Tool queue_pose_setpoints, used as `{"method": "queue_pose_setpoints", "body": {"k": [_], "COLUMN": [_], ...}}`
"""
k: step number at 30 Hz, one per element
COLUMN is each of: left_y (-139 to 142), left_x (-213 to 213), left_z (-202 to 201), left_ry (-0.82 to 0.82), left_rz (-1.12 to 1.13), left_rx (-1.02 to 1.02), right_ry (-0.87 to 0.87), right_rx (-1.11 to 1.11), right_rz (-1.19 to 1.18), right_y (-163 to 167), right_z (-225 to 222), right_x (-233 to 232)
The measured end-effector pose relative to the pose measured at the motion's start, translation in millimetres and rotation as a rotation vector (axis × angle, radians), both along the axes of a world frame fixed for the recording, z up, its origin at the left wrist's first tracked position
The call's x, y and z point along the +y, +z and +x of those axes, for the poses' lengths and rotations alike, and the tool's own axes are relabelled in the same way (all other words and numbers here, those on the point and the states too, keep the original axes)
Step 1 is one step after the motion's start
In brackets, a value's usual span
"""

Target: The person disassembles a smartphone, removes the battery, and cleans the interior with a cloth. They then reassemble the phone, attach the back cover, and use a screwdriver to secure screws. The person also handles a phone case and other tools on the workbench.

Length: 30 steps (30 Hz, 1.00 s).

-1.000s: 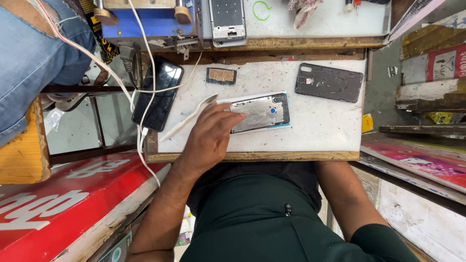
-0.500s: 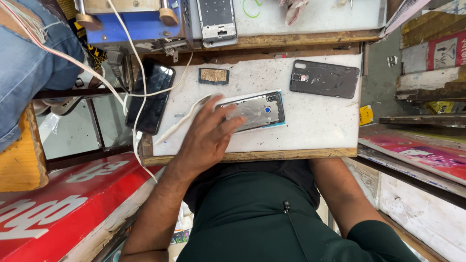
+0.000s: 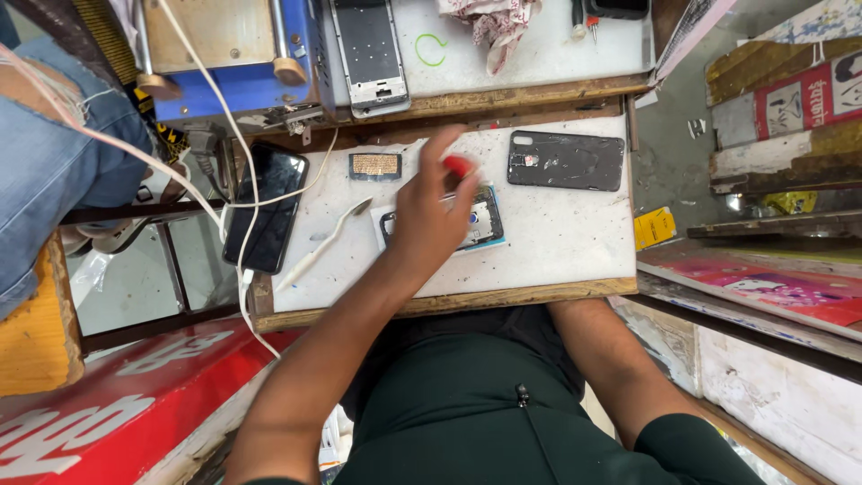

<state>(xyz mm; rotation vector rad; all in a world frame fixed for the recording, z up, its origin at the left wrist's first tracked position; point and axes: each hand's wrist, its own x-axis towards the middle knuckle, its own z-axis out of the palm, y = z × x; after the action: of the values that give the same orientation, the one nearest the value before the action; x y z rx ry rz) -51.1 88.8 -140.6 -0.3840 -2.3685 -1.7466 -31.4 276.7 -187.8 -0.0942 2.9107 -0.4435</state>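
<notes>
One hand, the left hand point(image 3: 431, 216), pinches a small red object point(image 3: 459, 165), blurred, over the opened phone point(image 3: 480, 224). I'd steady the frame first. Right hand unseen.

Opened phone point(image 3: 480, 224) lies on board point(image 3: 566, 247), back cover point(image 3: 566, 161) behind-right.

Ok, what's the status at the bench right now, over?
Left hand pinching small red item, blurred, above opened phone. Right hand hidden below table edge. White pry tool lies beside phone.
</notes>
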Motion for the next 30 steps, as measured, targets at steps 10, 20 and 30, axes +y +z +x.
{"method": "queue_pose_setpoints", "body": {"k": [10, 20, 30], "left_y": [0.5, -13.5, -45.3], "left_x": [69.9, 52.9, -99.5], "left_z": [-57.5, -41.7, 55.3], "left_ry": [-0.054, -0.071, 0.148], "left_rz": [-0.076, 0.056, 0.564], "left_rx": [0.005, -0.044, -0.244], "right_ry": [0.012, 0.083, 0.397], "right_rx": [-0.02, -0.09, -0.542], "right_rz": [-0.017, -0.035, -0.294], "right_y": [33.8, 31.0, 10.8], "right_z": [6.7, 11.7, 83.4], "right_x": [-5.3, -10.0, 4.4]}}
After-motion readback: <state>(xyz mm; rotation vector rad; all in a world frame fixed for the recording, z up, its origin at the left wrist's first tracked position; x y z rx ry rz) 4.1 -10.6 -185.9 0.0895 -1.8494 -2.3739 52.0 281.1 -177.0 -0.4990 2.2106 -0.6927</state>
